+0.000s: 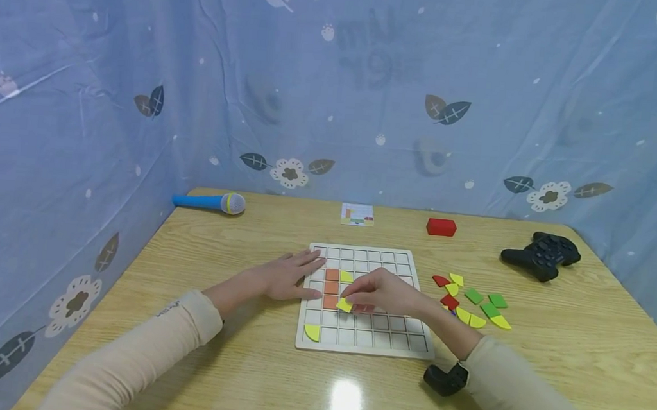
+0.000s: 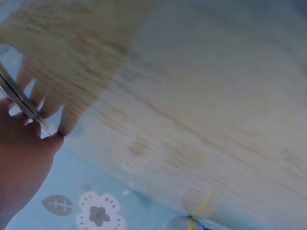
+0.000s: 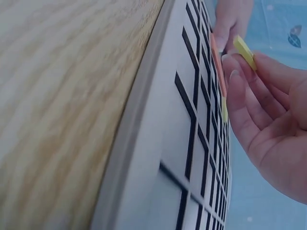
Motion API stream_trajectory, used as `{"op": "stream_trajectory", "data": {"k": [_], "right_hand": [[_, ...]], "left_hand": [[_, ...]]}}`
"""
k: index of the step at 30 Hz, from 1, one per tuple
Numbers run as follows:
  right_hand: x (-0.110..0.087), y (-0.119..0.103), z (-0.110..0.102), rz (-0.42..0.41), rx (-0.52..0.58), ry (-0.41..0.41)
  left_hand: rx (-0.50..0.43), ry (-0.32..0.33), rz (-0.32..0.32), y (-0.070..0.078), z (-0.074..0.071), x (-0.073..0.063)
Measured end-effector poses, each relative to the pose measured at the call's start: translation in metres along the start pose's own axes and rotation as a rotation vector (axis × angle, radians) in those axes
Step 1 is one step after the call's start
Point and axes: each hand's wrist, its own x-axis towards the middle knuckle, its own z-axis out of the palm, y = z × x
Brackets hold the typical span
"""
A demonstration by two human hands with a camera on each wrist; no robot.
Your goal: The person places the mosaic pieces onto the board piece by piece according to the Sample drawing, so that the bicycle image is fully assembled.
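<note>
My right hand (image 1: 386, 292) pinches a small yellow tile (image 1: 345, 305) between thumb and fingertips, just over a white gridded board (image 1: 366, 350). In the right wrist view that yellow tile (image 3: 245, 51) is tilted and apart from the board. Fingers spread, my left hand (image 1: 283, 279) rests on the board's left edge. A column of orange tiles (image 1: 331, 287) sits in the grid, with a yellow tile (image 1: 346, 276) beside the top one. More orange shows partly under the right hand. A yellow quarter-round tile (image 1: 311, 332) lies in the lower left corner.
Right of the board lie loose yellow, red and green tiles (image 1: 474, 296). Farther back are a red block (image 1: 441, 227), a pattern card (image 1: 357, 214), a toy microphone (image 1: 207, 202) and a black game controller (image 1: 541, 255). A patterned blue curtain (image 1: 337, 90) hangs behind the table.
</note>
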Motion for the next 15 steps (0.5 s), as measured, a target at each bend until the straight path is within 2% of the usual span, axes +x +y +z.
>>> {"op": "stream_trajectory", "data": {"k": [8,15], "right_hand": [[0.021,-0.010,0.012,-0.047,0.002,-0.047],[0.035,-0.012,0.024,-0.086,-0.076,-0.049]], "left_hand": [[0.005,0.019,0.011,-0.001,-0.001,-0.001],[0.017,0.018,0.019,0.000,-0.001,-0.002]]}}
